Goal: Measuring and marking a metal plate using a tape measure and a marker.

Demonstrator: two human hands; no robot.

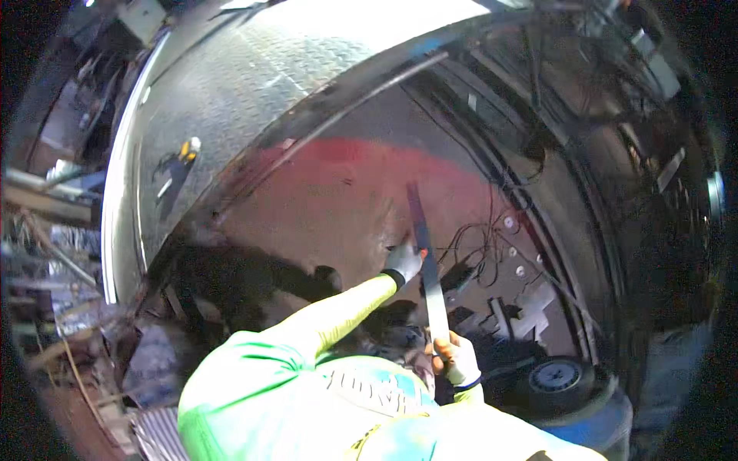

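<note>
A long flat metal bar (pixel 419 223) runs away from me, dark at its far end and bright near my body. My right hand (pixel 459 361), in a pale glove with bare fingers showing, is closed around the bar's near end. Farther up, my left hand (pixel 404 260) wears a grey glove with a dark cuff. Its fingers are at the bar's left edge and appear closed on it; part of that grip is hidden. Under the bar lies a brown floor with a red-tinted band (pixel 338 154).
Black cables (pixel 480 247) lie coiled right of the bar, near small white discs (pixel 509 222). Flat metal pieces (pixel 534 307) and a wheel (pixel 555 376) are at lower right. A yellow-and-white object (pixel 189 149) rests on a textured metal plate (pixel 231 92) beyond a dark curved frame edge.
</note>
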